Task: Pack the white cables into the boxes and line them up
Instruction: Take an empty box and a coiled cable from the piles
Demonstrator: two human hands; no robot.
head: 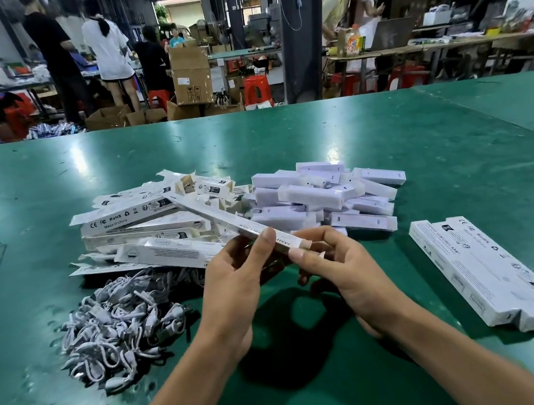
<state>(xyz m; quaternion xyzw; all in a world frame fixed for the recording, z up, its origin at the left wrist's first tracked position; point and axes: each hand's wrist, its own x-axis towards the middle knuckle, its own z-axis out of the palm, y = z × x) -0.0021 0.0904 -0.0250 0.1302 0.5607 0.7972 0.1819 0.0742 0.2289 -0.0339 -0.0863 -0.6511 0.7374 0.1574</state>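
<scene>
Above the green counter [423,144], near its front edge, the person's left grip [236,283] is clamped on a long slim white box [219,216], with the thumb on top and the fingers curled beneath. The right grip [334,268] pinches the box's near end between thumb and fingers. The box slants away leftward over a loose heap of similar boxes [143,220]. The tangle of white cables [120,321] lies just left of the left grip. Small white packets [320,194] are piled beyond, and a few boxes in a row [487,273] lie touching side by side at the right.
</scene>
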